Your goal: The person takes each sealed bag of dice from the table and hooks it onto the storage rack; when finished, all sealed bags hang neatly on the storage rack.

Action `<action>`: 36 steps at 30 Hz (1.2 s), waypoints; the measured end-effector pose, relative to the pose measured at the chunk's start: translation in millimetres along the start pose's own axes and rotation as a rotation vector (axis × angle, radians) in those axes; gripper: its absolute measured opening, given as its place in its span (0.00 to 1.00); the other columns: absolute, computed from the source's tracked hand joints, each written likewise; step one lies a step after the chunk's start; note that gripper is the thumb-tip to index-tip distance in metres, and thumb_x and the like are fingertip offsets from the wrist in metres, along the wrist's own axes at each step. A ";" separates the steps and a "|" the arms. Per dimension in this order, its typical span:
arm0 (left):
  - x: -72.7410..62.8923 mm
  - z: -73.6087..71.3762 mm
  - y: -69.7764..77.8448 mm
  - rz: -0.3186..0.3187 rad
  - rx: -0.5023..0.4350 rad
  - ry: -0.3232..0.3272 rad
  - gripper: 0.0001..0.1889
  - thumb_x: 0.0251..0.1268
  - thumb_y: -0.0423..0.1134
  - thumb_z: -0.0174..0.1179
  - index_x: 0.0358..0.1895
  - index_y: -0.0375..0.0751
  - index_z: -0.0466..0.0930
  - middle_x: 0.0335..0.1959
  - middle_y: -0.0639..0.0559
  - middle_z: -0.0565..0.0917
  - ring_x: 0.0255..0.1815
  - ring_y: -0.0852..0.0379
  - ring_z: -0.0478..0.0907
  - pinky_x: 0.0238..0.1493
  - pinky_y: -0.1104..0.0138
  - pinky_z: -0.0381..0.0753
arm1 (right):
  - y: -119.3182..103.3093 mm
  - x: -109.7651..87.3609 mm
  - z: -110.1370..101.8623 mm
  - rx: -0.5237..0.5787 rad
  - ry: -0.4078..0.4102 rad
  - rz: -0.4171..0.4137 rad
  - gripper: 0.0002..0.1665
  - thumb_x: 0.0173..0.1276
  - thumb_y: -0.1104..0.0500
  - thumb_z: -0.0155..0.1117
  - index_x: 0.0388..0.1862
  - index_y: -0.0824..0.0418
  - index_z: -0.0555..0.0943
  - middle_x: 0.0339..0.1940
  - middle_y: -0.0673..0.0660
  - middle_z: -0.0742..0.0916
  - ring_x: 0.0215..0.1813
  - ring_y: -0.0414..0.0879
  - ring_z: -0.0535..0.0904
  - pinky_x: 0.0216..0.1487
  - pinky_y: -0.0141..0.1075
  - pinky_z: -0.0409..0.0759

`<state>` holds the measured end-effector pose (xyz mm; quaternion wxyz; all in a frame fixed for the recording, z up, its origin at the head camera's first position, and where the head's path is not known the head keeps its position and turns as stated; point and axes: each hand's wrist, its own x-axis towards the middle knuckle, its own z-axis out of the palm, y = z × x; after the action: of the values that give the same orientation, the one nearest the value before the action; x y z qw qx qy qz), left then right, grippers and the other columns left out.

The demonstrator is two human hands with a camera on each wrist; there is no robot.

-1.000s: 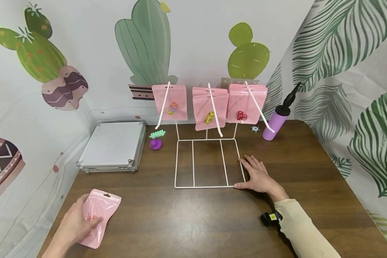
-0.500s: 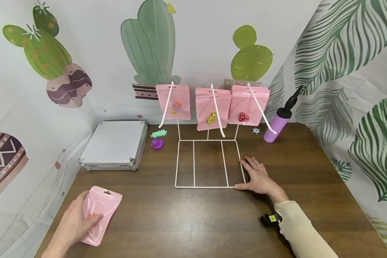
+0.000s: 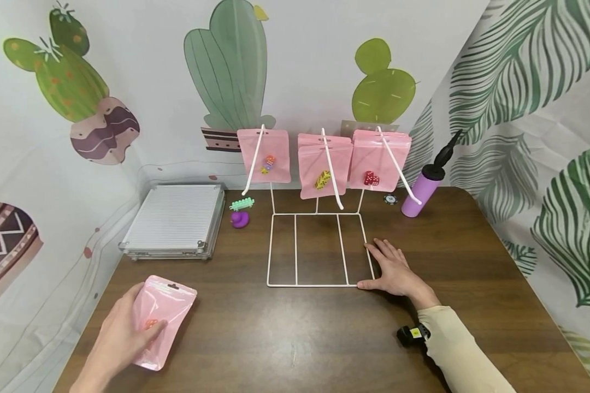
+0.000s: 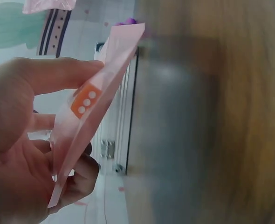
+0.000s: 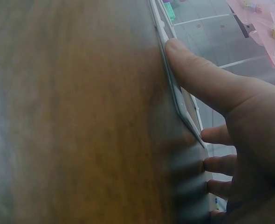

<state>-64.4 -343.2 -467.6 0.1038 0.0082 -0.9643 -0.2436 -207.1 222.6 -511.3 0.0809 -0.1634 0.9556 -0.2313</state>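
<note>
My left hand (image 3: 115,335) pinches a pink zip pouch (image 3: 174,308) between thumb and fingers at the front left. Through its side shows an orange die (image 4: 86,100) with white dots. A white wire display rack (image 3: 314,285) stands mid-table. Its hooks carry a pink pouch with orange, purple and yellow dice (image 3: 268,161) on the left, pouches with yellow dice (image 3: 323,179) in the middle, and pouches with red dice (image 3: 371,178) on the right. My right hand (image 3: 395,273) rests on the rack base's front right corner, fingers spread, thumb on the front wire.
A silver ridged case (image 3: 174,218) lies at the back left. Beside it are a purple toy duck (image 3: 240,219) and a green beaded toy (image 3: 242,203). A poker chip (image 3: 390,198) and a purple hand pump (image 3: 420,188) stand behind the rack's right side.
My left hand has moved slightly forward and to the right with the pink pouch. The right hand stays on the rack's corner. The head view has shifted a little.
</note>
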 end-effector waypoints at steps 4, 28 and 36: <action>3.7 -0.7 12.6 0.000 -0.013 0.020 0.52 0.39 0.39 0.78 0.71 0.33 0.58 0.53 0.31 0.74 0.47 0.39 0.73 0.40 0.46 0.72 | -0.6 -0.1 -0.1 0.007 -0.001 0.001 0.65 0.46 0.31 0.75 0.75 0.64 0.60 0.76 0.72 0.58 0.76 0.71 0.46 0.70 0.70 0.43; 19.8 2.3 67.4 0.070 -0.088 0.123 0.54 0.39 0.38 0.79 0.75 0.49 0.58 0.53 0.43 0.76 0.42 0.54 0.71 0.36 0.65 0.69 | -0.8 0.1 -0.1 0.010 0.014 -0.017 0.65 0.46 0.31 0.75 0.74 0.64 0.61 0.76 0.72 0.58 0.76 0.72 0.47 0.70 0.71 0.44; 31.5 2.0 88.3 0.109 -0.127 0.150 0.53 0.41 0.39 0.78 0.74 0.49 0.58 0.53 0.42 0.76 0.42 0.51 0.73 0.36 0.57 0.73 | 0.5 -0.3 -0.1 0.007 0.013 -0.013 0.65 0.46 0.31 0.75 0.74 0.64 0.61 0.76 0.72 0.58 0.76 0.72 0.47 0.70 0.71 0.44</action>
<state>-92.5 -266.5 -421.5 0.1893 -0.0325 -0.9354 -0.2970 -206.9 223.2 -511.5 0.0739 -0.1680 0.9542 -0.2362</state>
